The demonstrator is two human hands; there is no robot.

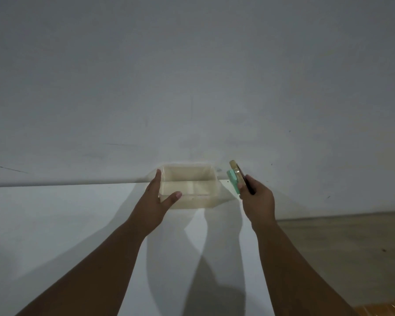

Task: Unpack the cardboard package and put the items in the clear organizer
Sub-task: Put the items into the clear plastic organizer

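Note:
The clear organizer (198, 179) stands at the far edge of the white table (55, 224), against the wall. It looks hollow inside, with a divider across its floor. My left hand (156, 197) grips its left side, fingers on the outer wall and thumb over the near rim. To the right of the organizer my right hand (255, 199) holds a small bundle of items (236, 179) upright: a mint-green piece, a tan one and a thin dark one. The cardboard package is out of view.
A grey wall (192, 87) rises right behind the table. A wooden floor (351, 247) lies to the right of the table's right edge. An orange-brown corner (383, 310) shows at the bottom right.

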